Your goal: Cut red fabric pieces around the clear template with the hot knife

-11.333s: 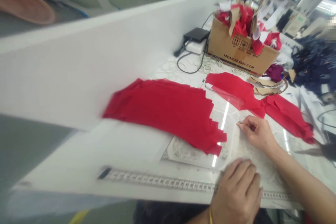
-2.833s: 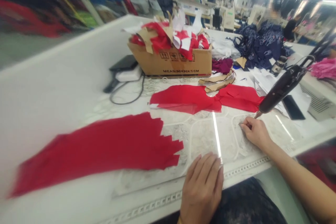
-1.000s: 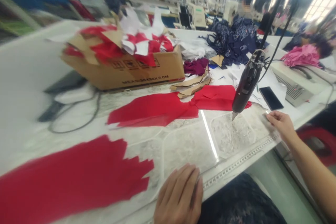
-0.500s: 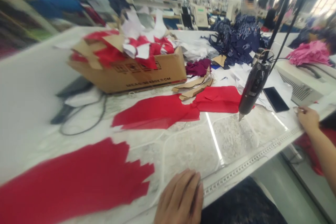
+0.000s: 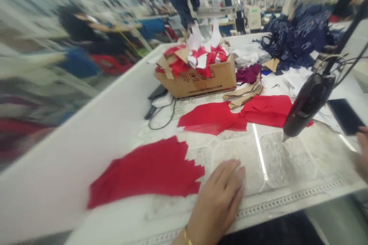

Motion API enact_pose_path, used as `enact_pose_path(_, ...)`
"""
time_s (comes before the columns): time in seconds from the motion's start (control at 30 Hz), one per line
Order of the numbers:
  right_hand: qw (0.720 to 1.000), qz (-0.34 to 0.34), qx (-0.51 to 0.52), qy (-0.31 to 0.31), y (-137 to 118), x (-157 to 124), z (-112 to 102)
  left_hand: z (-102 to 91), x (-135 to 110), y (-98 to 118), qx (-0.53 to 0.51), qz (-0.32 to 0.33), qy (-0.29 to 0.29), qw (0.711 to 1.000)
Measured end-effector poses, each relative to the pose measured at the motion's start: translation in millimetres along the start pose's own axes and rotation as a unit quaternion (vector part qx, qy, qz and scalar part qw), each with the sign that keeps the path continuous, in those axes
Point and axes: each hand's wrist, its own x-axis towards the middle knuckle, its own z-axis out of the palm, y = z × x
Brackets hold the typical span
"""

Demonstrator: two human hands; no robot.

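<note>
My left hand (image 5: 220, 197) lies flat on the white table near its front edge, fingers stretched forward, holding nothing. Just left of it spreads a dark red fabric piece (image 5: 149, 174) with a stepped, jagged right end. Cut off by the right border, my right hand (image 5: 362, 149) is smeared by motion beside a black phone (image 5: 345, 115); its fingers do not show clearly. A black handheld tool with a pointed tip (image 5: 309, 101) hangs over the table between my hands. Further back lie more red fabric pieces (image 5: 211, 118).
A cardboard box (image 5: 201, 82) full of red and white scraps stands at the back. Brown card strips (image 5: 244, 95), maroon cloth (image 5: 248, 73) and a navy fabric heap (image 5: 299, 38) lie right of it. A raised white wall (image 5: 94, 122) borders the left. A person (image 5: 86, 30) sits beyond.
The view has swung left. My left hand has moved forward onto the tabletop, nearer the jagged red piece. My right hand has shifted from the table's front edge to beside the phone.
</note>
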Motion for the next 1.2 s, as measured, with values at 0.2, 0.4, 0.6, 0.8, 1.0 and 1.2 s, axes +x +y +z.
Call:
enact_pose_path(0.2,0.969,-0.219,0.097,-0.067,-82,19,23,33.0,63,-47,0.024,0.018,-0.037,0.999)
enact_pose_path(0.4,0.967,-0.193,0.162,-0.026,-98,32,38,77.3,122,-75,0.034,-0.031,-0.05,0.998)
enact_pose_path(0.6,0.974,-0.139,0.178,-0.005,-93,27,43,105.5,172,-94,-0.007,-0.056,-0.017,0.998)
enact_pose_path(0.8,0.975,-0.133,0.18,-0.003,-93,28,40,108.0,181,-95,-0.073,-0.017,0.03,0.997)
enact_pose_path(1.0,0.974,-0.131,0.184,-0.023,-96,29,31,47.8,111,-80,-0.101,0.041,0.063,0.992)
enact_pose_path(1.2,0.96,-0.205,0.168,-0.092,-108,26,16,0.7,23,-48,-0.029,0.057,0.029,0.998)
